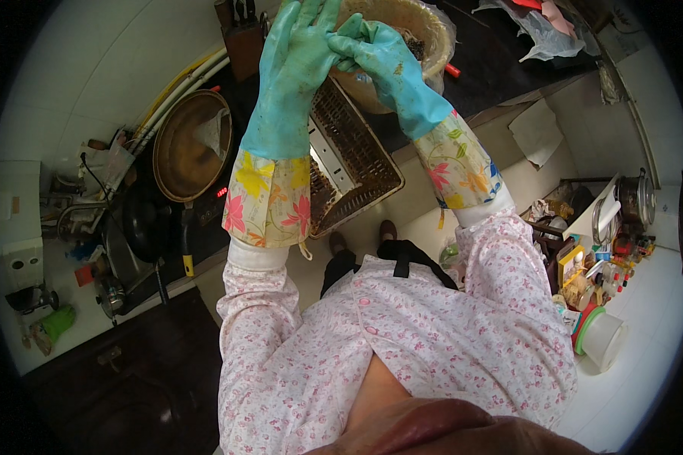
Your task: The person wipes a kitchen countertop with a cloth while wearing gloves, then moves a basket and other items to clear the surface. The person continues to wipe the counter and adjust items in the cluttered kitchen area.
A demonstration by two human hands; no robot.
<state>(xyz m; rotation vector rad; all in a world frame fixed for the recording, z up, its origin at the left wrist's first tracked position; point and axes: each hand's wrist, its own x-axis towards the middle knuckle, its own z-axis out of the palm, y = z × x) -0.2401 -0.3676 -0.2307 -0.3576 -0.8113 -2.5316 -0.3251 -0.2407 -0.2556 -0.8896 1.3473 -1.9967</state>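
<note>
Your left hand (297, 64) and your right hand (387, 68), each in a teal rubber glove with a flower-printed cuff, meet near 12 o'clock, above the black tabletop (501, 45). The step in hand appears to be work on the left glove (272, 133) itself: the right fingers (350, 47) are bunched together against its 3 o'clock edge, whereas the left fingers (311, 15) are extended and somewhat apart, their tips close to the upper border. Whether the right fingers are clamped on the rubber or merely rest against it, you cannot tell from this view; nor can you tell whether anything small lies between them. The next move would seem to call for keeping the left hand steady and, before any separation, parting the right fingers clear of the glove. The left glove thus lies at 9 o'clock of the right fingers, in contact with them. A round, yellowish basin lined with clear plastic (439, 61), with dark matter inside, stands at 2 o'clock, partly behind the right hand. A rectangular, brown-stained basket with slatted walls (378, 182) lies at 6 o'clock of the hands; a round, brown-surfaced pan (180, 152) lies at 8 o'clock of the left hand.
</note>
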